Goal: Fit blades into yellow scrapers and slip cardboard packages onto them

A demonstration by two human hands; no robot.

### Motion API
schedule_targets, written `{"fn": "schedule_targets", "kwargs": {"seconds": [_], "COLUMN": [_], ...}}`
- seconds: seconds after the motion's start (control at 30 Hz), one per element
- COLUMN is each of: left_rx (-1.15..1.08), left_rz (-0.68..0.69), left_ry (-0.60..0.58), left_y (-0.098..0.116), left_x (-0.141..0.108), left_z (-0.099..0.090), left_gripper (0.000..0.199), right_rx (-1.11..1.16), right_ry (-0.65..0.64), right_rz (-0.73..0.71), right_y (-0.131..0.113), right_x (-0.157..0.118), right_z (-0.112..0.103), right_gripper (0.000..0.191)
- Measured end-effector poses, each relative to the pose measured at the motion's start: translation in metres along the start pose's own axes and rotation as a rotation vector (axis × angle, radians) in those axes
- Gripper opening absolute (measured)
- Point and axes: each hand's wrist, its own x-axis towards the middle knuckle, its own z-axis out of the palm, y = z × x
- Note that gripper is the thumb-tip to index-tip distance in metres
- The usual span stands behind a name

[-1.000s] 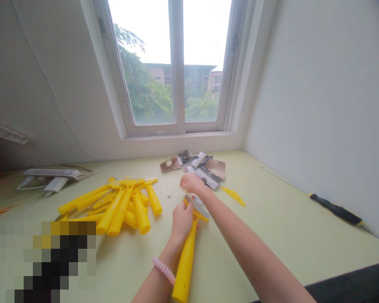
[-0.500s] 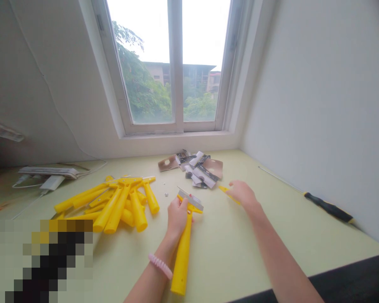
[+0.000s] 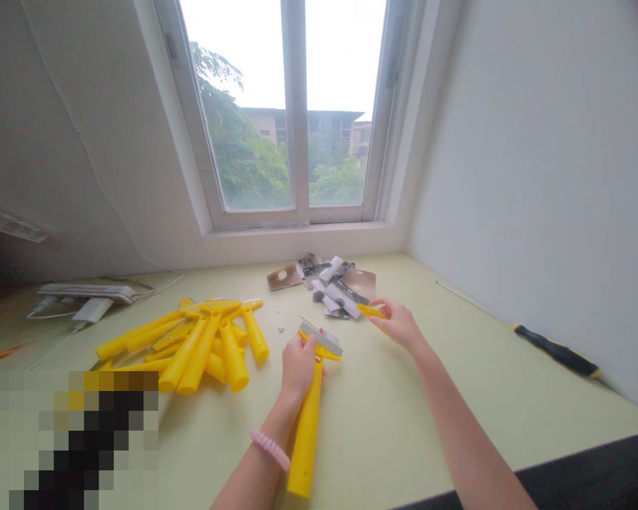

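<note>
My left hand [image 3: 298, 365], with a pink coil band on its wrist, is closed round the head of a yellow scraper [image 3: 307, 432] whose handle points toward me. A grey metal blade [image 3: 327, 341] lies across the scraper's head, just beyond my fingers. To the right, my right hand [image 3: 396, 322] pinches a small flat yellow piece [image 3: 371, 311] between thumb and fingers, apart from the scraper. Several more yellow scrapers [image 3: 196, 347] lie heaped to the left. Tiny metal bits [image 3: 281, 329] sit between the heap and my left hand.
Torn cardboard packaging [image 3: 343, 287] lies near the window. A long screwdriver [image 3: 556, 350] with a black handle rests along the right wall. A white power strip [image 3: 88, 291] with cables is at the back left. Part of the lower left is pixelated.
My right hand has moved slightly left with the yellow piece, which now shows more clearly and is lifted near the cardboard. My left hand stays on the scraper.
</note>
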Motion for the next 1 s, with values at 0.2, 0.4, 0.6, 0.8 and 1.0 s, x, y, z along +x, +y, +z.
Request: {"fn": "schedule_targets", "kwargs": {"seconds": [0.2,0.4,0.6,0.8,1.0], "left_rx": [0.007,-0.001,-0.093,-0.134,-0.164], "left_rz": [0.014,0.039,0.054,0.097,0.081], "left_ry": [-0.001,0.002,0.001,0.028,0.019], "left_y": [0.002,0.004,0.006,0.006,0.007], "left_x": [-0.002,-0.001,-0.002,-0.002,-0.003], "left_z": [0.000,-0.001,-0.001,-0.002,-0.001], "left_gripper": [0.017,0.018,0.018,0.021,0.020], "right_rx": [0.829,1.091,0.800,0.609,0.742], "right_ry": [-0.355,-0.235,-0.147,-0.298,-0.460], "right_rz": [-0.089,-0.082,-0.118,-0.114,-0.018], "right_y": [-0.038,-0.054,-0.047,-0.042,-0.045], "right_x": [-0.022,-0.038,-0.037,-0.036,-0.041], "right_z": [0.018,0.050,0.068,0.064,0.060], "right_gripper": [0.025,0.027,0.027,0.028,0.034]}}
